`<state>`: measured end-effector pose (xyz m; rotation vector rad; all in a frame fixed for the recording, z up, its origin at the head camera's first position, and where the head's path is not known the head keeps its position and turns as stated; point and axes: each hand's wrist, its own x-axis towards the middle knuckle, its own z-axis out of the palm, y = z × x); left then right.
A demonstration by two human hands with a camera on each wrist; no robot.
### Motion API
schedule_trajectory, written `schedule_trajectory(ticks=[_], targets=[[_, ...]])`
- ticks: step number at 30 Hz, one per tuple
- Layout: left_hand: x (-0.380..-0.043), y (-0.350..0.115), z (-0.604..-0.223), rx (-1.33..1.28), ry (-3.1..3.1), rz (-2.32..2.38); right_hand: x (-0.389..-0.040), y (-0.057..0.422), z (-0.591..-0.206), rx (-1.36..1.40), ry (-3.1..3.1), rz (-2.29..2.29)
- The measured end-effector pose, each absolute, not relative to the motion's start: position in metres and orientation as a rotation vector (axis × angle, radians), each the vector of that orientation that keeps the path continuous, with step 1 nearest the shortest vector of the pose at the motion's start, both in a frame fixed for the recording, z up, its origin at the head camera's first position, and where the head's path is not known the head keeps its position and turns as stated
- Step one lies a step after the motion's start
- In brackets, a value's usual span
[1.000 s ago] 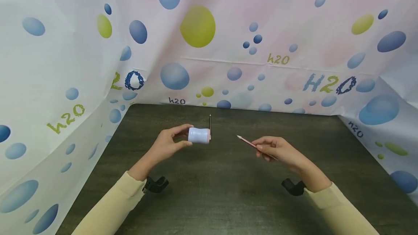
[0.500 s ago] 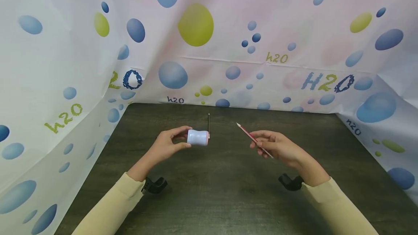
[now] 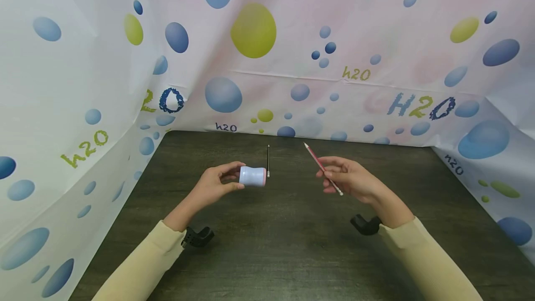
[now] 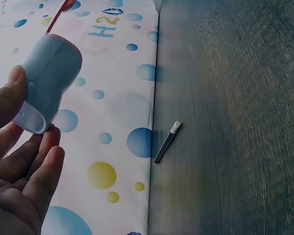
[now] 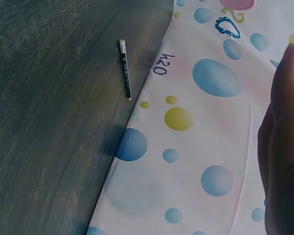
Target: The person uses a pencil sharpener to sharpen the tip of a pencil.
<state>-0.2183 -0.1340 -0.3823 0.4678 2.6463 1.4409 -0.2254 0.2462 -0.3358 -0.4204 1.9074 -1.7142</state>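
Observation:
My left hand (image 3: pixel 215 182) grips a light-blue waisted cylinder (image 3: pixel 252 176) between thumb and fingers. It lies on its side in the head view, its pink end toward the right. In the left wrist view the cylinder (image 4: pixel 54 66) shows a hollow, pale near end by the fingers. My right hand (image 3: pixel 351 178) pinches a red pencil (image 3: pixel 314 156), sharpened tip pointing up and away, pale butt end below the fingers. The red pencil (image 4: pixel 56 17) appears beyond the cylinder's far rim in the left wrist view. Only the side of my right hand (image 5: pixel 288 142) shows in the right wrist view.
A black pencil (image 3: pixel 269 161) with a white end lies on the dark wooden table (image 3: pixel 267 254), just beyond the cylinder. White sheeting (image 3: pixel 376 31) printed with blue and green bubbles rises behind the table and along both sides.
My right hand has moved away from me and slightly left, turning the red pencil steeper. My left hand has barely shifted; the whole black pencil now shows beside the cylinder.

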Motion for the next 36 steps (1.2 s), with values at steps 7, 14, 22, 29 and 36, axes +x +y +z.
schedule_trajectory(ticks=[7,14,22,29,36], targets=[[-0.219,-0.135,-0.383,0.444,2.643,1.441,-0.234,0.241,-0.337,-0.312,1.929,-1.741],[-0.220,-0.136,-0.385,0.435,2.638,1.456,-0.245,0.236,-0.342,-0.243,1.883,-1.811],[-0.219,-0.138,-0.387,0.426,2.616,1.477,-0.263,0.229,-0.349,-0.194,1.909,-1.812],[-0.219,-0.139,-0.388,0.428,2.606,1.499,-0.275,0.226,-0.358,-0.132,1.971,-1.839],[-0.219,-0.141,-0.389,0.424,2.599,1.506,-0.287,0.220,-0.368,-0.086,2.020,-1.833]])
